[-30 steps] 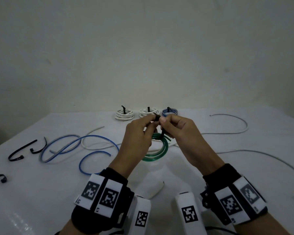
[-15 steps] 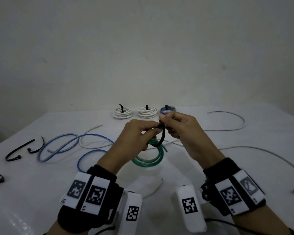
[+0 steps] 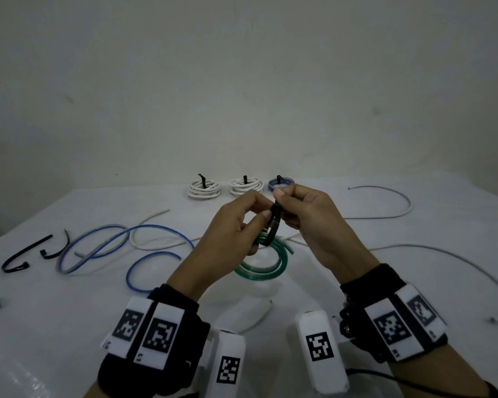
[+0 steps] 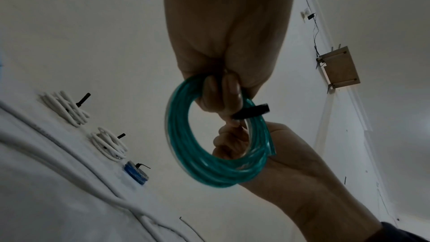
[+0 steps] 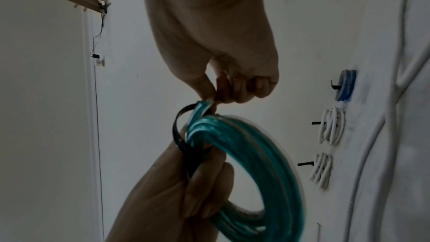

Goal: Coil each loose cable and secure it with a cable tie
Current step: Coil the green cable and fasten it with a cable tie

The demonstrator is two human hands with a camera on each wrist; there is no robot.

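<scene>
I hold a coil of green translucent cable (image 3: 266, 264) just above the white table (image 3: 357, 282), in the middle of the head view. My left hand (image 3: 263, 215) grips the coil (image 4: 184, 146) at its top, fingers curled through the ring. A black cable tie (image 3: 275, 225) loops round the green strands; the loop (image 5: 178, 132) is still wide and loose. My right hand (image 3: 281, 196) pinches the tie's upper end between thumb and forefinger. The tie's head (image 4: 252, 110) sticks out beside my left fingertips. The left hand (image 5: 181, 181) also presses the tie against the coil.
Three tied coils stand in a row at the table's back: two white (image 3: 204, 190) (image 3: 245, 187) and one blue (image 3: 281, 183). Loose blue cables (image 3: 112, 245) lie to the left, loose white cables (image 3: 385, 208) (image 3: 472, 271) to the right. Spare black ties (image 3: 20, 254) lie far left.
The tie, bunched tight between both hands a second ago, now shows as a longer open loop. My right hand has drawn its end up and slightly right. The coil stays in my left hand.
</scene>
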